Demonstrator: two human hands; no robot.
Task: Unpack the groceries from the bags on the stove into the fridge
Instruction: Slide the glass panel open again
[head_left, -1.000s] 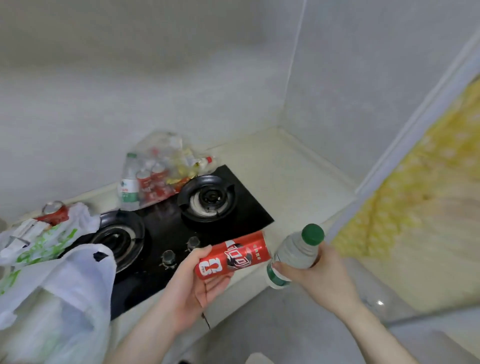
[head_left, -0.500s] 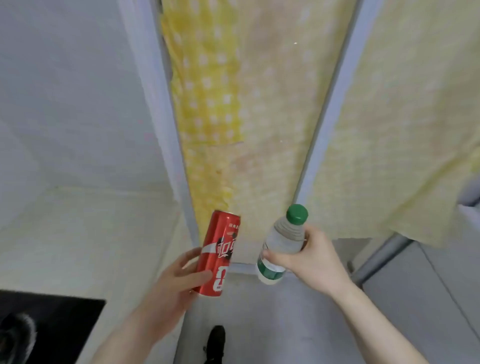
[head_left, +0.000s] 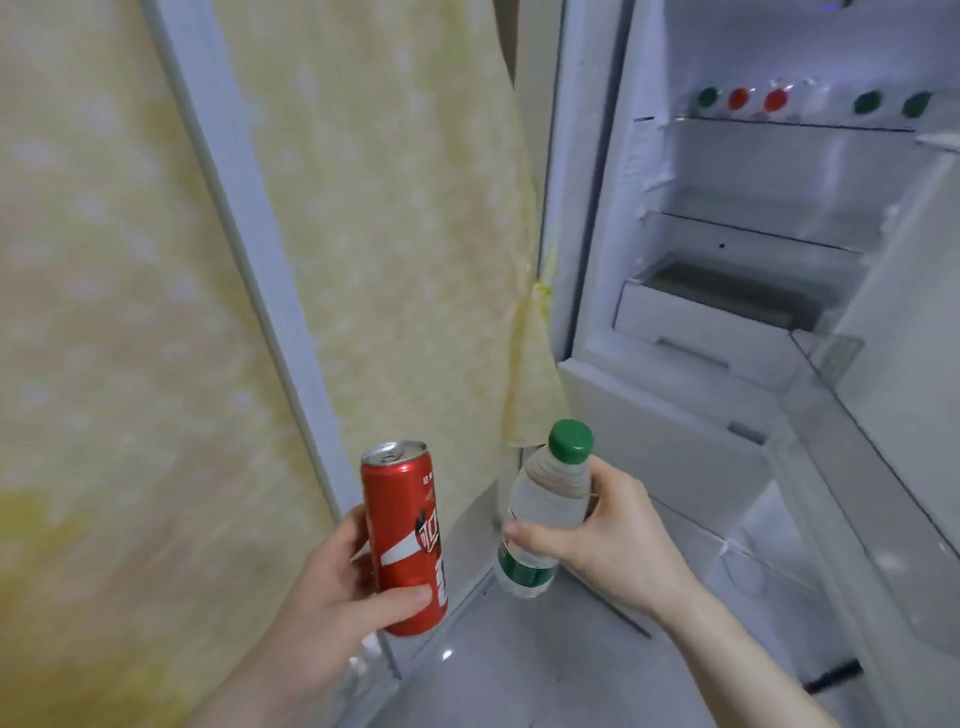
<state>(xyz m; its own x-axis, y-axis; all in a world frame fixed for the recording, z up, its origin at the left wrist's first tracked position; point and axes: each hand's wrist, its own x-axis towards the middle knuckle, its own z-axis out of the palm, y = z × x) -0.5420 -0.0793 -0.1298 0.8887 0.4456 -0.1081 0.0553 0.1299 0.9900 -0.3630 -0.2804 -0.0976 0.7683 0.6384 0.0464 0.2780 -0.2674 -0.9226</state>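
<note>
My left hand (head_left: 337, 597) grips a tall red soda can (head_left: 405, 535), held upright at the lower middle. To its right my right hand (head_left: 613, 545) holds a clear water bottle (head_left: 545, 509) with a green cap and green label, tilted slightly. The fridge (head_left: 727, 291) stands open at the right, its white shelves lit. On its upper shelf stand several bottles (head_left: 758, 100) with red and green caps. Both hands are below and left of the fridge opening. The stove and the bags are out of view.
A yellow dotted curtain (head_left: 395, 218) behind a grey frame post (head_left: 249, 249) fills the left and middle. The open fridge door (head_left: 893, 415) with its door bins juts out at the right. Grey floor (head_left: 519, 675) lies below my hands.
My view has swung right from the stove, past the curtain, to the open fridge. The can went from lying flat to upright in my left hand. Both hands kept their holds.
</note>
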